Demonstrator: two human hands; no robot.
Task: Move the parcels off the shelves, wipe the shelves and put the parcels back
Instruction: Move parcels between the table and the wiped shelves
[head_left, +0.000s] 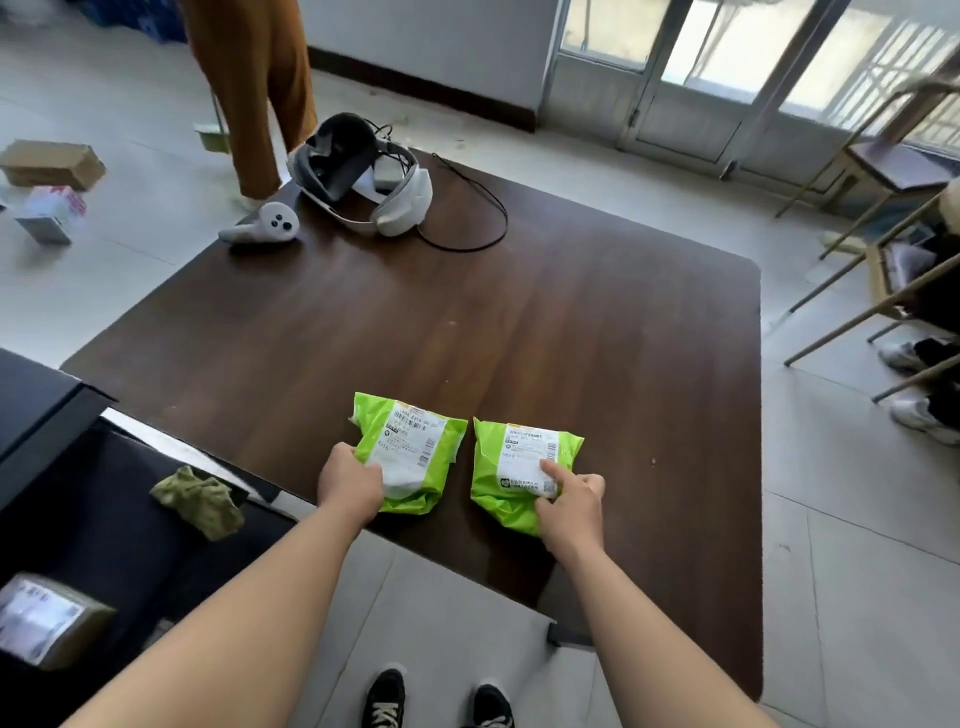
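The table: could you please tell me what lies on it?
The left parcel, held by the left hand; the right parcel, held by the right hand; a headset, controller and cable at the far corner. Tabletop beneath the parcels is covered.

Table: dark brown wood (519, 322) with round corners.
Near edge: left green parcel (415, 441) and right green parcel (519, 457), side by side, not touching, white labels up.
Far corner: a white and grey headset (363, 176), a white controller (265, 226) just beside it, and a thin black cable (505, 215) in a loop.
Dark shelf (78, 493), at the left: a crumpled green cloth (200, 501) and a brown box (47, 618).
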